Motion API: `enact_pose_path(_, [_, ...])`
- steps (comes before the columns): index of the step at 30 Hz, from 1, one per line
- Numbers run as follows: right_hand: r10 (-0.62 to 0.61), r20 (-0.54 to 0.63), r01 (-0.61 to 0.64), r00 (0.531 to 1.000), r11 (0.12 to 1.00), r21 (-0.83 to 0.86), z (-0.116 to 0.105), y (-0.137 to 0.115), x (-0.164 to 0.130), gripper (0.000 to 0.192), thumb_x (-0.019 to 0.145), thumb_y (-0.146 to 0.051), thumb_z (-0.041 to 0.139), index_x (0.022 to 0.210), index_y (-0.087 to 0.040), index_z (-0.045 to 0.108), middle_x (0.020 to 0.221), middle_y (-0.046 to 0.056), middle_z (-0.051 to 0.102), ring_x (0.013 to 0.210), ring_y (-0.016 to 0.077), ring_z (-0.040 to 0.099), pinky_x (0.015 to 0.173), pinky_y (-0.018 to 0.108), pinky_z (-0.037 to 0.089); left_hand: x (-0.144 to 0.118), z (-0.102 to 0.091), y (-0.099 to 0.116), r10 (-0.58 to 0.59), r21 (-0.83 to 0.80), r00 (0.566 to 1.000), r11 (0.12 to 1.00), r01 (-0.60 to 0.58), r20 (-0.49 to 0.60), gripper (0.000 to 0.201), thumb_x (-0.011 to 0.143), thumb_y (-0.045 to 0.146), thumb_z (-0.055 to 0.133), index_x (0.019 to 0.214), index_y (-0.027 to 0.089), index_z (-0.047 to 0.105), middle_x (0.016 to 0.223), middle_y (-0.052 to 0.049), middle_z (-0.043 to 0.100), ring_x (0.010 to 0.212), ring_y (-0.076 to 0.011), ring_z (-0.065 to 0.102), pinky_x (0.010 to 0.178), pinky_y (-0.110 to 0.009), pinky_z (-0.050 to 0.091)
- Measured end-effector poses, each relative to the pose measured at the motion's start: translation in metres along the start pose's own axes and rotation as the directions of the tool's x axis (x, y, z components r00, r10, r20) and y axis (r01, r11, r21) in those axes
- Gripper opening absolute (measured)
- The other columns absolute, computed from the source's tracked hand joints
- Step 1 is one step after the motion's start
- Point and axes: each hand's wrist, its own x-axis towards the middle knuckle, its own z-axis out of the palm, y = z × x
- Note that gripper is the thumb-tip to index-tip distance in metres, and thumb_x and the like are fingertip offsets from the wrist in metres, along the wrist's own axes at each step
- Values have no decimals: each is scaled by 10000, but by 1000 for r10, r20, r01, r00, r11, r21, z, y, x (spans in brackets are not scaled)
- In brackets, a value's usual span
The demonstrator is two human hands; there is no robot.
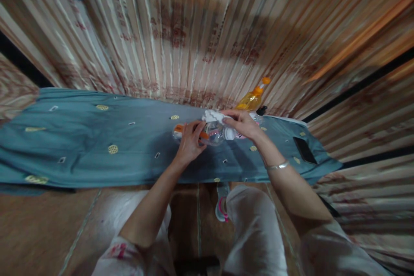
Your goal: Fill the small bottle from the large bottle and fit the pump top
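Observation:
My left hand (190, 142) is closed round a clear plastic bottle (215, 133) with an orange label, lying on its side over the blue cloth. The bottle's white cap (229, 133) points right, just below the fingers of my right hand (242, 123). Pinched in my right hand is a crumpled white cloth (212, 116), which lies against the upper side of the bottle. Partly hidden behind my right hand is another clear item with some pink on it (241, 136); its kind cannot be made out.
A bottle of yellow liquid with an orange top (250, 101) stands at the back, near a small black object (261, 110). A dark phone (304, 150) lies at the right on the patterned blue cloth (80, 138). Pleated curtains (194, 30) hang close behind.

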Motion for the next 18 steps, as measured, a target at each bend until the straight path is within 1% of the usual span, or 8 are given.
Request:
enact_pose_path(2, [-178,67,189,982,954,-231,2,-18,-6,266,810,-147,586,972,-187,793,1035,39,788,994,227,714,925,371,538,0,1,-1,-9,-7,1000,1000,9,-12,785,696,167,759,1430,178,481,1411,-163,550,1327,-365,509,1215,-626,247])
enact_pose_path(5, [-347,165,381,923,775,-504,13,-42,-26,322,881,-95,545,1100,-169,769,1271,115,733,1177,274,667,1030,452,527,-1,3,-3,-14,-14,999,1000,14,-37,712,669,164,766,1339,181,525,1379,-162,564,1317,-370,516,1196,-630,291])
enact_pose_path(9, [-435,286,504,854,551,-665,31,-54,-55,280,981,-115,509,1117,-166,748,1304,156,711,1249,292,610,1019,484,553,-2,6,-5,-7,-32,998,999,5,-61,573,666,167,762,1205,171,569,1272,-164,625,1257,-364,565,1164,-598,357])
enact_pose_path(12, [-487,318,546,814,453,-705,39,-52,-75,268,1016,-134,492,1106,-161,743,1285,149,723,1295,283,588,1018,456,560,-2,5,-5,-13,-43,996,999,10,-89,596,680,115,710,1250,172,545,1268,-159,641,1229,-341,593,1172,-590,342])
enact_pose_path(13, [-503,319,557,803,444,-702,41,-50,-81,274,1022,-136,484,1119,-156,740,1282,148,725,1302,276,587,1021,443,562,-2,4,-6,-20,-45,995,999,16,-102,627,681,97,690,1281,175,529,1281,-157,640,1229,-337,595,1175,-594,333])
enact_pose_path(15, [-505,301,551,809,472,-688,42,-45,-92,290,1027,-147,479,1175,-164,727,1285,141,726,1311,263,588,1043,442,559,0,1,-8,-40,-46,991,998,34,-128,672,682,80,666,1325,181,502,1293,-154,637,1235,-336,594,1166,-589,343])
enact_pose_path(17, [-485,233,502,843,553,-665,41,-36,-100,313,1022,-155,474,1213,-186,720,1294,132,725,1309,263,599,1056,462,558,3,-2,-10,-60,-48,987,997,54,-151,696,681,100,687,1343,183,487,1307,-158,628,1239,-345,590,1128,-563,394])
enact_pose_path(18, [-472,169,459,866,614,-642,40,-30,-102,320,1017,-160,471,1212,-195,722,1298,129,725,1300,263,609,1063,472,555,4,-4,-11,-69,-49,985,997,62,-159,708,677,120,711,1344,183,482,1311,-160,624,1234,-350,591,1103,-551,420])
